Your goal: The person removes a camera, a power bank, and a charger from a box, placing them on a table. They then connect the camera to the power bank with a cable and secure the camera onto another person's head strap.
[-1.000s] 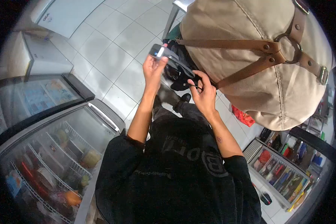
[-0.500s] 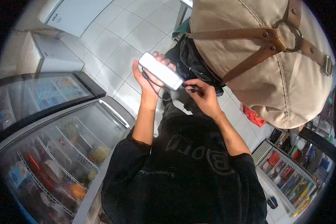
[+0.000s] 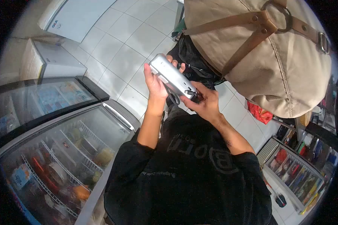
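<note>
A silver handheld device (image 3: 173,75) with rounded corners lies tilted between my hands, a dark wrist strap (image 3: 171,93) hanging from its near side. My left hand (image 3: 156,84) wraps round its upper part, with the thumb along the near edge and fingertips showing over the far side. At the lower end, my right hand (image 3: 207,102) pinches a small black piece (image 3: 190,92) right at the device's end; my fingers partly hide it.
Glass-topped freezers (image 3: 60,161) with wire baskets of goods stand to the left. Large beige fabric (image 3: 251,56) with brown leather straps bulges in from the upper right, beside a black bag-like thing (image 3: 191,62). A red plastic bag (image 3: 260,112) and another stocked freezer (image 3: 293,172) are at the right.
The device has turned in my left hand, from a glaring white face to its silver surface and side. My right hand has come in against its lower end.
</note>
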The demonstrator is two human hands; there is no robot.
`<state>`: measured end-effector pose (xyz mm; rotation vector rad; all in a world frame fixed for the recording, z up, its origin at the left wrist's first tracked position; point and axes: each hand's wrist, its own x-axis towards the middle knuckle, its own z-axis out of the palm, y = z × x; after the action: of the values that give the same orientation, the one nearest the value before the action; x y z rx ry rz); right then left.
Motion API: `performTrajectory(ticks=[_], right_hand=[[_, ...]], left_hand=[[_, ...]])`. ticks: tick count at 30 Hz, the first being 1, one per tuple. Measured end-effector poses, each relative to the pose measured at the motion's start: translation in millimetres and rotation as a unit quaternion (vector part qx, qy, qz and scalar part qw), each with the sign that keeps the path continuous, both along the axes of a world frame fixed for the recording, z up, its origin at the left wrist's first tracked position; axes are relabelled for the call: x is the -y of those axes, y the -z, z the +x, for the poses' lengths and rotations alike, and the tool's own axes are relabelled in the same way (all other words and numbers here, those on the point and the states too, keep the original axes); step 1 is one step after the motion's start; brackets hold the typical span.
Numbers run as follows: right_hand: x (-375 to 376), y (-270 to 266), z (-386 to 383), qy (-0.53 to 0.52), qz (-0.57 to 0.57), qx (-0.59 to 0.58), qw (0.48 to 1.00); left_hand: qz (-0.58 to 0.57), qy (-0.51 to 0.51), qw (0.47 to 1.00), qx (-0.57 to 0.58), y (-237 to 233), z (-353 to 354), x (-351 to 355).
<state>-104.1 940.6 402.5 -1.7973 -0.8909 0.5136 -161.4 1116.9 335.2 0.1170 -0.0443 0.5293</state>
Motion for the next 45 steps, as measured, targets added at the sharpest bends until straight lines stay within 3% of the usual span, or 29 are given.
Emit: performTrajectory(ticks=[2,5,7,9,11,12,13,15,17,19,21,23,25,27,28,29,31,33,35,36,37,39,41,43,45], right_hand=[[1.2,4.1,1.1,0.005,0.009,-0.006,1.000],[2.8,8.9,2.2,0.011,0.020,0.012,1.000],[3.1,0.9,2.7,0.014,-0.034,0.064,0.997],[-0.4,-2.9,3.4,0.024,-0.024,0.072,0.997],[-1.8,-7.9,6.8,0.035,-0.012,0.082,0.996],[-0.1,-11.2,8.5,0.011,-0.101,0.059,0.993],[1.6,-12.9,11.3,-0.011,-0.188,0.036,0.981],[7.6,-11.7,15.7,-0.015,-0.154,0.002,0.988],[12.4,-9.4,24.2,-0.028,-0.118,-0.030,0.992],[18.3,-6.3,34.1,-0.040,-0.043,-0.033,0.998],[22.0,-8.7,43.1,-0.060,-0.047,-0.035,0.996],[23.1,-4.7,48.6,-0.111,-0.004,-0.161,0.981],[19.6,-15.0,47.2,-0.133,0.002,-0.147,0.980],[20.2,-9.8,49.1,-0.160,0.001,-0.158,0.974],[19.9,-11.1,48.8,-0.162,0.000,-0.157,0.974],[19.3,-14.0,48.4,-0.172,-0.010,-0.182,0.968],[18.9,-19.0,50.0,-0.181,-0.020,-0.203,0.962],[21.5,-24.0,52.6,-0.216,-0.046,-0.159,0.962],[21.2,-35.7,52.3,-0.224,-0.073,-0.150,0.960],[19.7,-38.6,48.6,-0.216,-0.052,-0.129,0.966],[18.7,-40.8,44.8,-0.208,-0.031,-0.108,0.972],[23.0,-46.0,34.6,-0.154,-0.013,-0.124,0.980],[27.8,-38.0,30.0,-0.100,0.005,-0.142,0.985],[32.6,-23.9,28.0,-0.014,-0.043,-0.063,0.997],[32.1,-26.4,17.1,-0.004,-0.046,-0.024,0.999]], left_hand=[[-0.067,-0.010,0.991,-0.115,-11.0,-4.7,9.1],[-0.054,0.001,0.988,-0.146,-8.1,-1.5,11.7],[-0.070,0.007,0.989,-0.131,-11.7,0.6,13.5],[-0.184,-0.003,0.979,-0.085,-14.5,1.7,20.7],[-0.208,-0.019,0.976,-0.064,-17.3,0.8,29.1],[-0.234,-0.035,0.971,-0.044,-18.7,-1.0,33.3],[-0.233,-0.031,0.971,-0.043,-19.6,-3.3,33.9],[-0.186,-0.015,0.981,-0.062,-16.8,-14.1,29.2],[-0.172,0.019,0.985,-0.026,3.5,-30.4,14.8],[-0.013,0.089,0.987,-0.136,6.4,-47.8,2.2],[0.006,0.138,0.983,-0.123,26.0,-67.1,-17.8],[0.098,0.255,0.961,-0.053,33.8,-80.6,-26.2],[0.056,0.283,0.955,-0.067,31.9,-79.9,-25.3],[0.063,0.432,0.899,0.042,29.4,-75.0,-29.5],[0.083,0.463,0.881,0.045,34.5,-74.6,-30.6],[0.084,0.461,0.882,0.045,43.3,-79.7,-26.7],[-0.046,0.395,0.916,0.058,51.7,-88.9,-15.0],[-0.044,0.397,0.915,0.060,62.3,-90.8,-11.1],[0.016,0.453,0.891,-0.013,79.6,-93.1,-7.4],[0.105,0.465,0.879,-0.017,61.9,-85.1,-6.8],[0.106,0.464,0.879,-0.017,43.0,-81.6,-2.7],[0.221,0.359,0.904,-0.074,16.8,-79.4,11.1],[0.235,0.310,0.918,-0.085,20.8,-80.3,20.9],[0.213,0.292,0.923,-0.131,16.1,-78.4,24.0],[0.186,0.274,0.933,-0.140,6.8,-74.8,30.9]])
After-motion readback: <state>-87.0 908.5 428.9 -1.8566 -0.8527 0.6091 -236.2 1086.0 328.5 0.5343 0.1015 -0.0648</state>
